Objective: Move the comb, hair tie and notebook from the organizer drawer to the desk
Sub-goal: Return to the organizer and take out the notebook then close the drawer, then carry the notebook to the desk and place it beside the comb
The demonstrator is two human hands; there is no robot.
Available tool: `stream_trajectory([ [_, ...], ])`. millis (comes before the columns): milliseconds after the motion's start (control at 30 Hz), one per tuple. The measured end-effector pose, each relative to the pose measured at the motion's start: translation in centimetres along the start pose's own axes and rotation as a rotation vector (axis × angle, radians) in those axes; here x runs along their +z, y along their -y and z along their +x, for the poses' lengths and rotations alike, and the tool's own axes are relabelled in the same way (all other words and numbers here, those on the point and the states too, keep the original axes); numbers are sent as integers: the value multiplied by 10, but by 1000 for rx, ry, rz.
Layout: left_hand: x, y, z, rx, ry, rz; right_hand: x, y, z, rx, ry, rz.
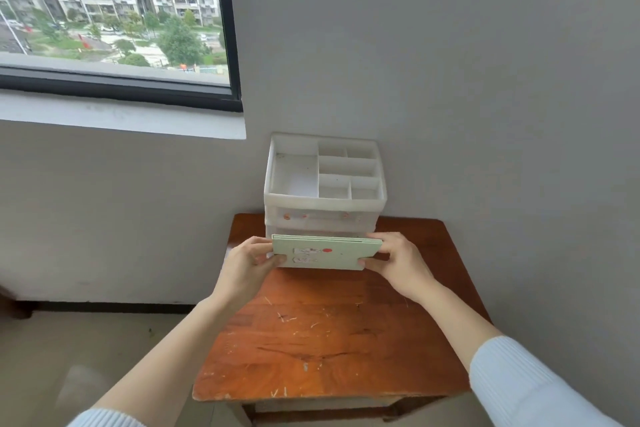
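A pale green notebook (332, 251) with small stickers and a red dot on its cover is held level in front of the white organizer (323, 198), just above the lower drawer. My left hand (247, 263) grips its left edge and my right hand (394, 262) grips its right edge. The organizer stands at the back of the wooden desk (329, 340), against the wall. The notebook hides the lower drawer's inside. No comb or hair tie is visible.
The organizer's top tray has several bare compartments. Its upper drawer front carries small orange stickers (286, 217). The scratched desk stands in a corner, wall behind and to the right. A window (114, 10) lies up left, floor to the left.
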State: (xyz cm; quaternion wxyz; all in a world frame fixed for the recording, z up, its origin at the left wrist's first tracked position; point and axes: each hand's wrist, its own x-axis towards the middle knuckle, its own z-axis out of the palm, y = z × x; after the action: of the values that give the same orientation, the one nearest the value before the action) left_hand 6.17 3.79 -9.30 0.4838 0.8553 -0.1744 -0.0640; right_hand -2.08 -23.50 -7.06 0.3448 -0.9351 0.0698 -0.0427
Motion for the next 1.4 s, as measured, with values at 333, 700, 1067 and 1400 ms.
stream_trajectory([
  [333, -7, -35, -150, -251, -203, -231, -7, 40, -64, -65, 239, 427],
  [700, 11, -55, -426, -524, -654, -351, 61, 108, -209, -301, 674, 415],
  [1067, -15, -76, -728, -713, -1152, -235, 166, 269, -414, -668, 1046, 273],
  [1400, -21, -104, -1063, -885, -1530, -218, 276, 395, -738, -768, 1381, 304],
])
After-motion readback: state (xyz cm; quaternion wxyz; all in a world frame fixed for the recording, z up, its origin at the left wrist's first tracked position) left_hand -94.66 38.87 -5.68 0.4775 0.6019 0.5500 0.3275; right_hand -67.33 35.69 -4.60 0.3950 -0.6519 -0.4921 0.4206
